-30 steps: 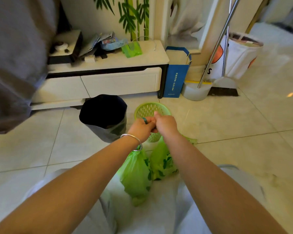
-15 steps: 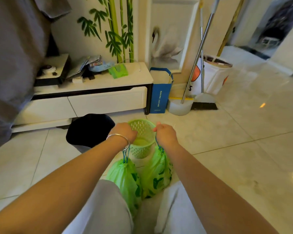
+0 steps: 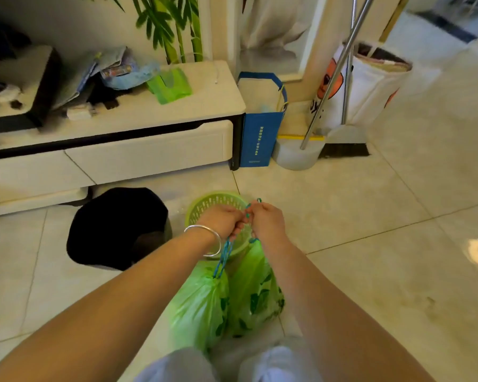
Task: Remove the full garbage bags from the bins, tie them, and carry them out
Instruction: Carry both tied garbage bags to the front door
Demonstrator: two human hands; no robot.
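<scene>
Two green leaf-print bags (image 3: 226, 296) hanging before the green basket (image 3: 213, 201) — drawstrings (image 3: 223, 255) blue.
I'm seeing left hand (image 3: 222, 219) and right hand (image 3: 265, 220) pinching the strings, now drawn together — apart half a second ago.

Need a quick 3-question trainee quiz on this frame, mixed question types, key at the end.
1. True or false: the green basket bin still has a bag lining it.
2. Multiple choice: what does each hand's grip close on? A) the broom handle B) the blue drawstrings C) the black bin rim
3. Fill in: the two green garbage bags hang side by side in front of the person's ____.

Key
1. False: the two bags are out, and the basket shows bare mesh.
2. B: the left hand and right hand meet over the blue drawstrings.
3. Knees. The black bin stands to the left.
</scene>
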